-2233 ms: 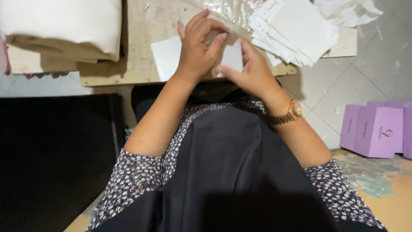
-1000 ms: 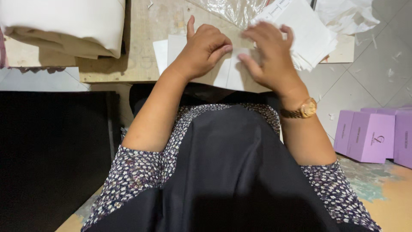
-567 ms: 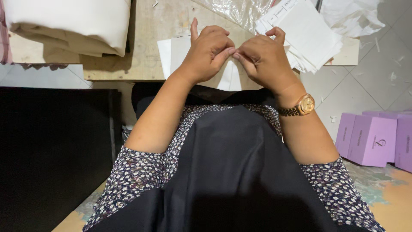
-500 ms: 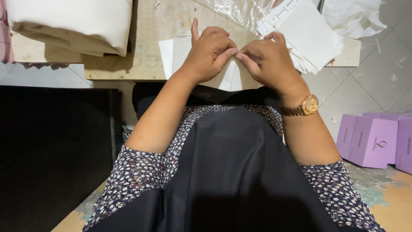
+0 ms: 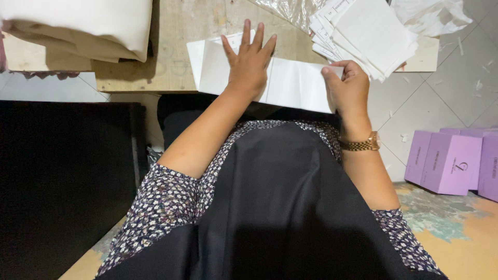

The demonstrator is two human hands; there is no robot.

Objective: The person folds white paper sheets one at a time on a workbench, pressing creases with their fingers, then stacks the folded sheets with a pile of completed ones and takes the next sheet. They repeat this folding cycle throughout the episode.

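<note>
Where both hands had been bunched close together over the folded white paper sheet (image 5: 295, 85) half a second earlier, they had now drawn apart along it. The left hand (image 5: 250, 65) lay open and flat, fingers spread, pressing the sheet onto the worn wooden board (image 5: 176, 46). The right hand (image 5: 346, 88) was closed on the sheet's right end, thumb on top. The sheet lay stretched wide at the board's near edge, just beside the fanned stack of white paper sheets (image 5: 365, 33).

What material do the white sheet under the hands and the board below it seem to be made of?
White sheet: probably matte paper or thin card; it shows straight fold creases. Board: looks like raw, unfinished wood or plywood, pale brown with a dull, scuffed surface.
</note>
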